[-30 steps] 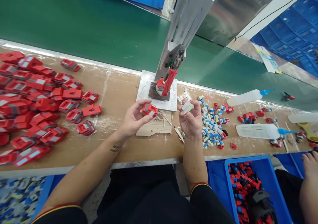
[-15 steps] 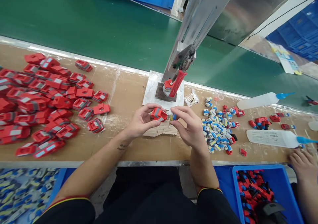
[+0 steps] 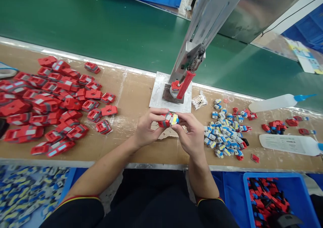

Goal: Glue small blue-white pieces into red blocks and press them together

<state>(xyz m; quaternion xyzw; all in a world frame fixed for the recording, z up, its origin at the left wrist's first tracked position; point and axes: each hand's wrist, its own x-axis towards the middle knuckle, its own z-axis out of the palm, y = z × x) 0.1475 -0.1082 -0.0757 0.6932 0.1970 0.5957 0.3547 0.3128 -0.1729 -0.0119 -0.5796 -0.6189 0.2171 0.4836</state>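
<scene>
The left fingers (image 3: 164, 123) grip a red part (image 3: 165, 120); the right fingers (image 3: 179, 123) grip a white, blue and yellow part (image 3: 174, 119). The two parts touch end to end between both hands. The lever press (image 3: 185, 83) stands beyond the fingers on the table (image 3: 131, 103).
</scene>
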